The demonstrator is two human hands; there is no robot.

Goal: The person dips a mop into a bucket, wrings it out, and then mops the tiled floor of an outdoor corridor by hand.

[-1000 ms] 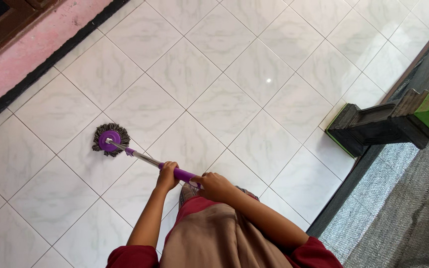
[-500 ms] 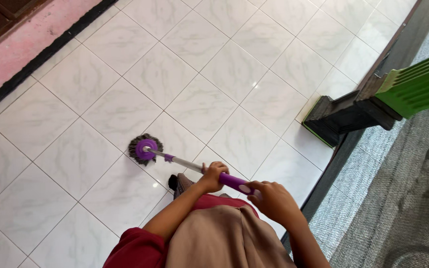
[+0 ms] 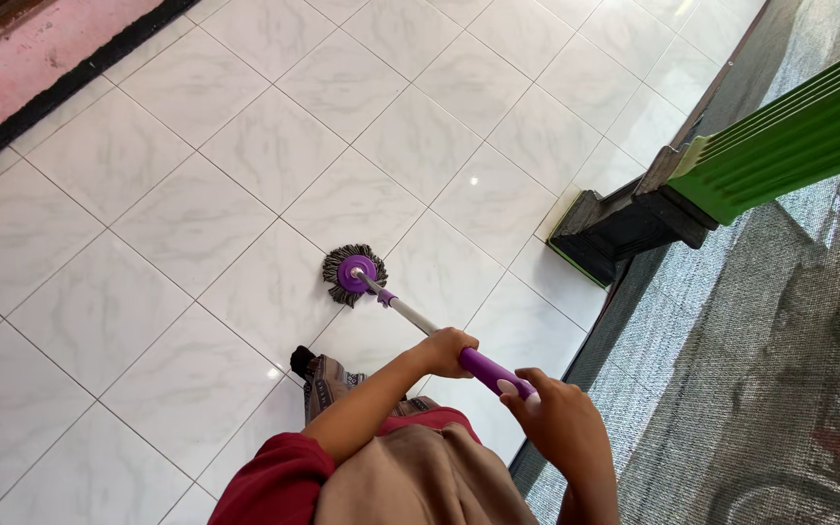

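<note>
White tiles (image 3: pixel 196 146) bear mop (image 3: pixel 354 274), both hands (image 3: pixel 451 352) gripping.

Spin mop (image 3: pixel 410 316): round grey-fringed head with purple hub, flat on white floor tile. Silver shaft with purple grip slants from the head toward 4 o'clock, tilted, not upright.

Both arms reach forward, left hand (image 3: pixel 447 351) and right hand (image 3: pixel 558 420) clenched.
</note>
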